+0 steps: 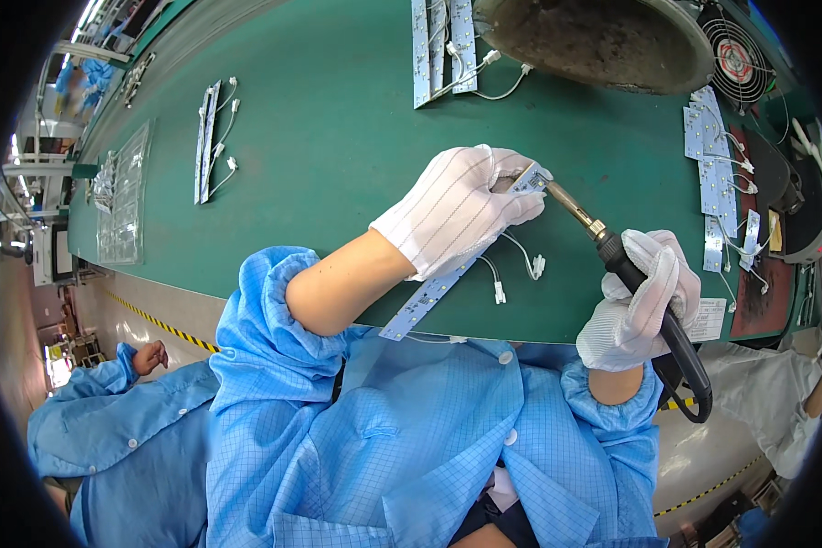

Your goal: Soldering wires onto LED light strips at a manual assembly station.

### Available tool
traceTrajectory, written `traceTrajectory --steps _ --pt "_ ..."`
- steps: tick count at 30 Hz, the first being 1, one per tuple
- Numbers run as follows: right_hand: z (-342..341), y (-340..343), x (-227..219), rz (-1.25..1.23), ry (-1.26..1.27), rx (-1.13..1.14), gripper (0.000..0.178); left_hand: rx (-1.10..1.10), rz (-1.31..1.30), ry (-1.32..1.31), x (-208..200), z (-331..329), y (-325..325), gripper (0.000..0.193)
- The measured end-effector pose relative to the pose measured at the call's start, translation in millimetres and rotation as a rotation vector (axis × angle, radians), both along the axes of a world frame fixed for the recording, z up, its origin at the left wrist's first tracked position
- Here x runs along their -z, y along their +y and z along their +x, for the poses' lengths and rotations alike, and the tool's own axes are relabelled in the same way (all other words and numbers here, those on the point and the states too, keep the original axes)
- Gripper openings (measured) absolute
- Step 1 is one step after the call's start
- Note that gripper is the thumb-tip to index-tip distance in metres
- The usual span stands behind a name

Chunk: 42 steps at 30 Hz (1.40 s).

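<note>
My left hand point(466, 205), in a white striped glove, is closed round a narrow light-blue LED strip board point(429, 300). The board slants from my body up past the fingers, and its middle is hidden under the glove. White wires with small plugs point(537, 266) trail from it onto the green mat. In my gloved right hand point(644, 297) is a black-handled soldering iron point(628, 265), gripped like a pen. Its metal tip meets the board's far end, just beyond my left fingertips. Whether solder is there, I cannot make out.
More LED boards with wires lie at the left point(207, 142), at the top point(443, 50) and in a right-hand stack point(711, 164). A dark round-mouthed hood point(603, 41) overhangs the back beside a fan point(736, 59). Clear plastic trays point(123, 196) sit far left. Another person's blue sleeve point(110, 374) shows lower left.
</note>
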State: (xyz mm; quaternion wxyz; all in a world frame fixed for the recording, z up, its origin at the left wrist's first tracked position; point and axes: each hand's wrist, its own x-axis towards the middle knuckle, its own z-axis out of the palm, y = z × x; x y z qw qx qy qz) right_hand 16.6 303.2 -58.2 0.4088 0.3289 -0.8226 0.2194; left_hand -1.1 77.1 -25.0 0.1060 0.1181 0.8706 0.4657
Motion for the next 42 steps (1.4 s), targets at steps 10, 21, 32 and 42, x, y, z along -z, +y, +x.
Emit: traceTrajectory --steps 10,21,32,42 --pt "-3.9 0.2 -2.4 -0.053 -0.046 -0.123 0.05 0.012 -0.053 0.148 3.9 2.1 0.3 0.035" --pt "-4.4 7.9 6.6 -0.138 -0.067 -0.059 0.035 -0.108 0.059 -0.166 -9.0 -1.0 -0.1 0.036" --pt "-8.4 2.2 -2.1 0.047 0.125 0.006 0.037 -0.132 0.052 -0.163 -6.5 -1.2 1.0 0.038" --pt "-6.7 -1.6 -3.1 -0.093 0.009 -0.103 0.025 -0.099 0.023 -0.169 -6.9 -2.9 0.0 0.043"
